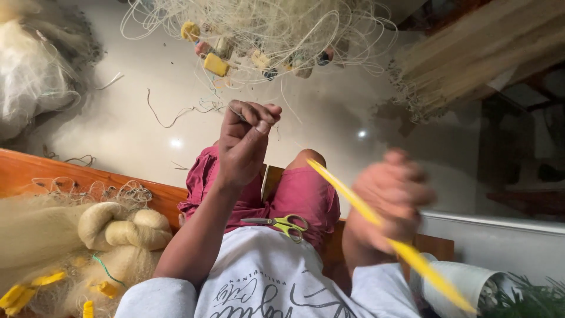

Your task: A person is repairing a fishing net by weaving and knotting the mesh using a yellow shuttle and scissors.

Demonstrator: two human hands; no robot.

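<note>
Right-hand [393,194] grip on yellow netting needle [412,254], diagonal, tip up-left.

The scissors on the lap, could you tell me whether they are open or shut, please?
Shut: the scissors lie flat on the red shorts, blades together in one point, untouched.

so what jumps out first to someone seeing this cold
Probably the long yellow netting needle, blurred, slanting down to the right through the right hand. Next comes the left hand, raised at centre and pinching pale net line, with yellow-handled scissors lying on the lap below it. Heaps of cream fishing net with yellow floats fill the lower left, and tangled line lies on the floor ahead.
</note>
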